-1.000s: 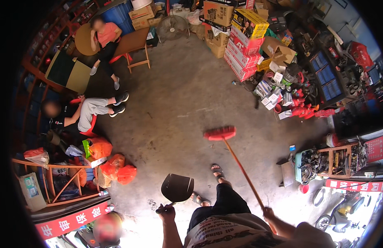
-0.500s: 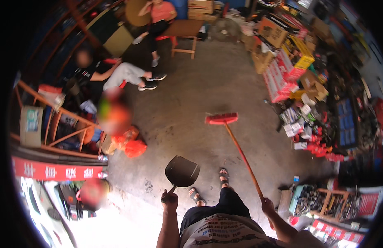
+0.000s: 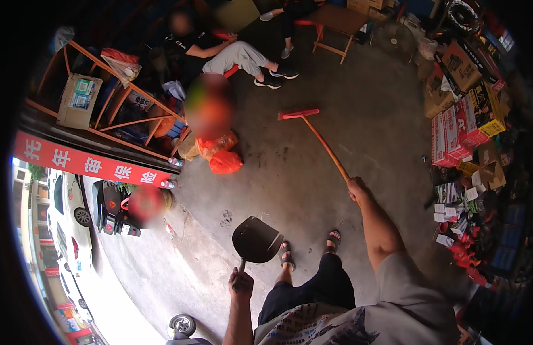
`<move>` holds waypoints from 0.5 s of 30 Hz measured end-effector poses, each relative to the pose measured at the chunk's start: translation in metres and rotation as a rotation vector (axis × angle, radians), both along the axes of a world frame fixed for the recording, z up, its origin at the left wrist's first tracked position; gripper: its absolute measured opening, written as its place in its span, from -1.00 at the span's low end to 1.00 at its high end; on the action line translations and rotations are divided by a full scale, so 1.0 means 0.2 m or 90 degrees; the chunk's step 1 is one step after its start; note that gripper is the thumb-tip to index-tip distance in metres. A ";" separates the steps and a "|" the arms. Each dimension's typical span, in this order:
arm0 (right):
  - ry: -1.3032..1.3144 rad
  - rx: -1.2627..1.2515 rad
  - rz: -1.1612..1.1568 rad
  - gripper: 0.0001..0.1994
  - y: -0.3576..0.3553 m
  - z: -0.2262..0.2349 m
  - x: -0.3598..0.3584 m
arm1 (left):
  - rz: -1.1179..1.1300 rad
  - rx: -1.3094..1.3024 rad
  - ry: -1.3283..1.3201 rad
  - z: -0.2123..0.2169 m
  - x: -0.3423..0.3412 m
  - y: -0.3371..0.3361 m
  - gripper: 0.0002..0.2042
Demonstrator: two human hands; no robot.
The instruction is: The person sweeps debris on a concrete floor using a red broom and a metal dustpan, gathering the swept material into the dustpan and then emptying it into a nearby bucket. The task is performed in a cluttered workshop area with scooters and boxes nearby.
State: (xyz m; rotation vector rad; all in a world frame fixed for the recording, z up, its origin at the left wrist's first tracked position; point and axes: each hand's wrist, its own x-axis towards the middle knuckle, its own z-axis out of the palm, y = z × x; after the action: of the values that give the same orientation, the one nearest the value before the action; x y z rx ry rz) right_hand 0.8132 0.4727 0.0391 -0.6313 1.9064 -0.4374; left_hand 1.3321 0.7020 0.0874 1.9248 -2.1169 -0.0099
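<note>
My left hand point(image 3: 241, 284) is closed round the short handle of a black dustpan point(image 3: 256, 239), whose wide pan is held out ahead of my feet. With the arm stretched forward, my right hand point(image 3: 357, 188) grips the wooden stick of a broom point(image 3: 324, 144). The red broom head point(image 3: 299, 114) lies farther off, over the concrete floor point(image 3: 266, 184). A few dark marks show on the floor between the broom and the dustpan.
Orange plastic bags point(image 3: 225, 161) lie at the left beside a wooden rack point(image 3: 128, 95). A seated person point(image 3: 238, 57) has their feet on the floor at the far left. Cardboard boxes point(image 3: 450, 135) and loose goods are piled along the right. A small wooden table point(image 3: 338, 23) stands at the back.
My right arm has reached forward, and the broom head has gone farther from me. The view has turned toward the left. Both hands keep their hold.
</note>
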 end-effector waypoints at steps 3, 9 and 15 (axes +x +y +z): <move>0.025 0.076 0.008 -0.70 0.34 -0.04 -0.04 | 0.016 0.077 0.115 -0.14 0.12 0.05 -0.90; 0.121 0.248 -0.008 -0.68 1.80 0.21 -0.09 | -0.021 0.017 0.167 -0.22 0.16 -0.02 -0.87; 0.254 0.201 0.132 -0.86 3.14 0.54 0.01 | 0.028 0.036 0.207 -0.04 -0.03 -0.23 -0.85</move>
State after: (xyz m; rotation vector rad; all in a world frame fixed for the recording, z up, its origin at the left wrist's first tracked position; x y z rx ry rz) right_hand 0.8160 1.1007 0.1465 -0.7324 2.1936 0.1346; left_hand 1.3253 0.6555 0.0802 1.8530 -1.8769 -0.3523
